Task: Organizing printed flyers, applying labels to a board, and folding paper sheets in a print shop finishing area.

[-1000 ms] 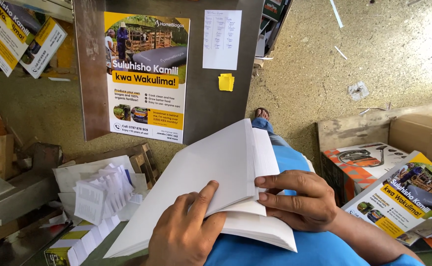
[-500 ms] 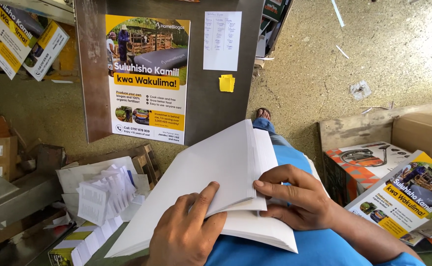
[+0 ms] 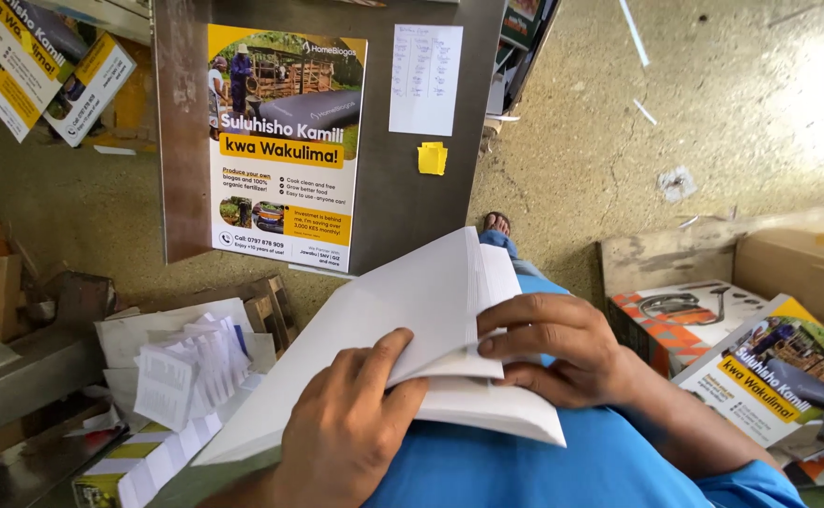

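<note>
Showing a seated person folding a stack of white sheets [image 3: 403, 320] on the lap, viewed from the head camera. At far left, boxes and leaflets lie on the floor, with a loose pile of white paper slips [image 3: 186, 372] just left of the stack. Above, a dark board [image 3: 412, 216] carries a yellow and green poster [image 3: 285, 150], a small white note [image 3: 425, 80] and a yellow sticky tag [image 3: 433, 158]. The left hand [image 3: 351, 428] lies flat on the near lower part of the stack, fingers pressed together, thumb raised against the upper flap. The right hand [image 3: 558, 348] pinches the folded right edge, fingertips curled over the top layer and thumb beneath. The stack rests on the blue-clad lap, its left corner overhanging. At right, a cardboard box [image 3: 788, 263] holds printed cartons and a leaflet [image 3: 769, 376]. Judged from the grip, a clean crease calls for aligning the edges first, then holding the lower half steady while the right fingers run firmly along the fold. Compared with the frame one second earlier, both hands sit almost unchanged; the view has shifted only slightly
</note>
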